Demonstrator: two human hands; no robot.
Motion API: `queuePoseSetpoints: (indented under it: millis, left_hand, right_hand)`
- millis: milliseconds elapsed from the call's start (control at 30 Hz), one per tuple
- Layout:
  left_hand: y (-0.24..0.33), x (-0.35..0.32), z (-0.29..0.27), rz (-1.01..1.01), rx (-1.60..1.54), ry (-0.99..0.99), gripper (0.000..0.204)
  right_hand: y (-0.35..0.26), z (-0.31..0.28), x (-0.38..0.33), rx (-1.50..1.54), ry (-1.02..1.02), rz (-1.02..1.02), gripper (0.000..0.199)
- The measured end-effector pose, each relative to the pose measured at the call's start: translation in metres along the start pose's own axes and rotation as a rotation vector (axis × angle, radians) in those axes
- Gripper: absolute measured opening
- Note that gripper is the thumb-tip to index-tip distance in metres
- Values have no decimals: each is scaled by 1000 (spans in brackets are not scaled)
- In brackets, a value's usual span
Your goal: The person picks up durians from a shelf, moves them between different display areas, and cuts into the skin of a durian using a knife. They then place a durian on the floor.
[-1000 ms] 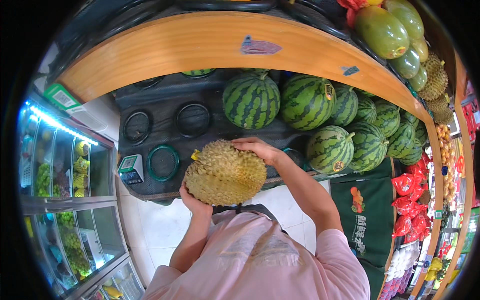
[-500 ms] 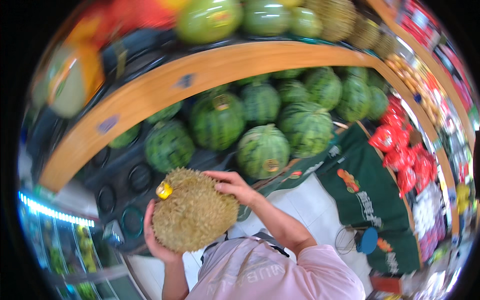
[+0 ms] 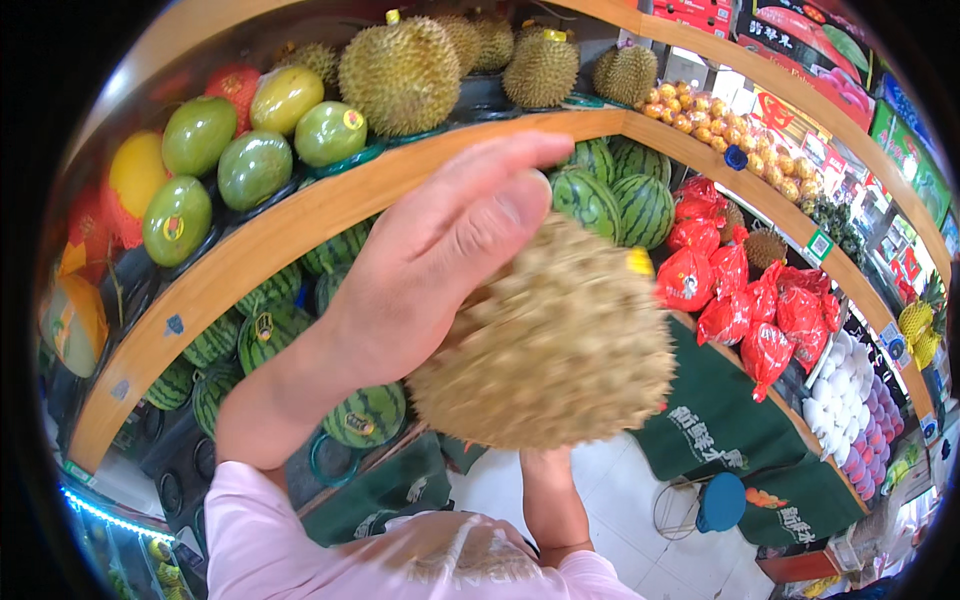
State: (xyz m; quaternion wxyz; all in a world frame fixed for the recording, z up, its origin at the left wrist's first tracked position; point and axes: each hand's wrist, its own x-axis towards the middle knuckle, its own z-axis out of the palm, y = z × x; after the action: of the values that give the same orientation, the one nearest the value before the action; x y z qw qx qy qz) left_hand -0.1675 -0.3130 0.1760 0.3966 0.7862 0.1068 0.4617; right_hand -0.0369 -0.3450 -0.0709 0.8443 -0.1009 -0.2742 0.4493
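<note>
A large spiny durian (image 3: 550,345), light brown with a yellow tag at its stem end, is raised close to me between my two hands. My left hand (image 3: 450,245) lies along its upper left side, palm against the spines and fingers stretched together over the top. The durian hides most of my right hand; only its wrist (image 3: 547,465) shows below, where the hand bears the fruit from underneath. Behind my left arm are striped watermelons (image 3: 365,415) on the lower shelf.
A wooden shelf edge (image 3: 240,245) curves across, with green melons (image 3: 255,170) and more durians (image 3: 400,75) above it. Red bagged goods (image 3: 765,355) fill the right shelf. A blue round stool (image 3: 722,502) stands on the white tiled floor, beside green cloth hangings (image 3: 690,440).
The durian has come up and to the right, nearer to me, and turned so its yellow tag faces right. My left hand is now above, my right below. My view has swung rightward.
</note>
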Motion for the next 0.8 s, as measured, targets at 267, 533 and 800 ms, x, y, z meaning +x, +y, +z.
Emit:
queuePoseSetpoints:
  millis: [267,533,800]
  left_hand:
    - [-166,13,77,230,-122,281,78]
    - [-240,134,132,34,-1104,430,72]
    - [-311,183,137,-171,-1900,12,70]
  right_hand:
    - [-50,-13,95,7,180,-418,72]
    - [-81,0,195,-129,400,-644,71]
    - [-184,-84,321,-569,356,-595,71]
